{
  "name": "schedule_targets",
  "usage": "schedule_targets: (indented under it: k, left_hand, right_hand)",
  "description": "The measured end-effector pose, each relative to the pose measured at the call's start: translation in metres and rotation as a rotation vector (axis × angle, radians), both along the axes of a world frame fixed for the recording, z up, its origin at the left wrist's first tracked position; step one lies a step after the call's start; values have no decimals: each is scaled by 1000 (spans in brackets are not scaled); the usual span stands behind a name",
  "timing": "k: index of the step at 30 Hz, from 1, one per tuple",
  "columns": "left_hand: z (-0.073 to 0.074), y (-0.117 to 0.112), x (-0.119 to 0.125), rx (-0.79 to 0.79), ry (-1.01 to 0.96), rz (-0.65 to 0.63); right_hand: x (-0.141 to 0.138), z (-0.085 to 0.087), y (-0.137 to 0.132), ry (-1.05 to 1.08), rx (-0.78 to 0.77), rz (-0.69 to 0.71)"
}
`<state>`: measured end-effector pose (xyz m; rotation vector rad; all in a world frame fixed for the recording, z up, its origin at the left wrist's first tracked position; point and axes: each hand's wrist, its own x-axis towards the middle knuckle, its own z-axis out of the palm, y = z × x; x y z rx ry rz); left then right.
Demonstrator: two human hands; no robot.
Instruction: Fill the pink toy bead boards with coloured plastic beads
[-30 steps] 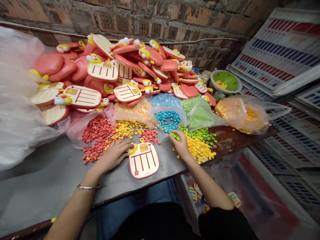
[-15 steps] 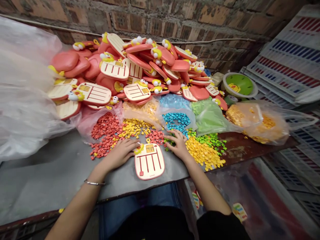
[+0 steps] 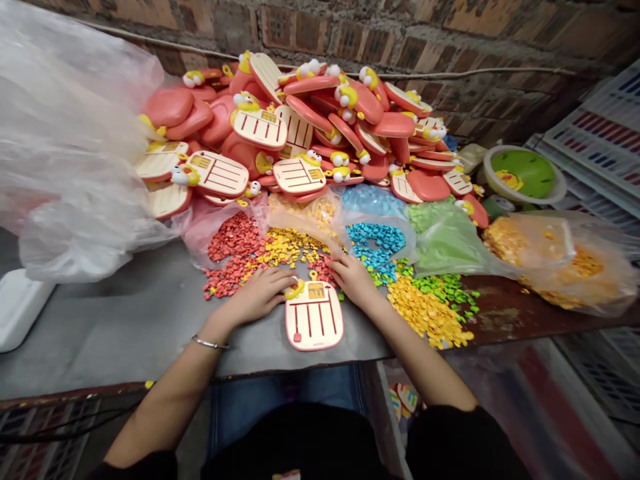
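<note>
Both hands lie on the grey-topped bench [image 3: 125, 333], close together near its front edge. The left hand [image 3: 257, 297], with a metal bangle [image 3: 210, 343] on its wrist, rests open and flat, its fingertips [image 3: 289, 283] touching a yellow duck piece [image 3: 295, 290] at the upper left corner of a cream plastic board [image 3: 315, 327]. This red-lined board lies flat on the bench, directly in front of the person. The right hand [image 3: 353, 279] sits just past the board's upper right corner, its fingers curved down beside a patch of red beads [image 3: 323, 270]; whether they pinch any beads is hidden. Farther right are loose yellow beads [image 3: 427, 313] and green beads [image 3: 445, 287], while teal beads [image 3: 375, 243] lie on a clear plastic bag [image 3: 395, 233]. Behind them, a heap of coral-red duck-trimmed cases [image 3: 300, 120] is piled against a brick wall [image 3: 350, 33], with a round green-bottomed tub [image 3: 523, 173] at its right end. Crumpled clear plastic sheeting [image 3: 65, 133] bulges over the bench's left side.
</note>
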<state>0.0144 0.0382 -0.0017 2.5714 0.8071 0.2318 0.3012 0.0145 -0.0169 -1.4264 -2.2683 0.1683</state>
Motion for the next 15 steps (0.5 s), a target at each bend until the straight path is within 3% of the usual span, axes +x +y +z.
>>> schedule_targets:
  k: [3,8,12,15]
  left_hand:
    - [3,-1,-1,3,-21,-7]
    - [7,-3,-2,26,-32,-12]
    - [7,-3,-2,27,-19,-6]
    - [6,-2,-2,22,-18,-4]
  right_hand:
    - [-8,-8,13,-48,-17,-3]
    - [3,-17,5,-58,-65,-73]
    - [12,-8,-7,-76,-77,-83]
    - [10,3,-17,55,-8,-76]
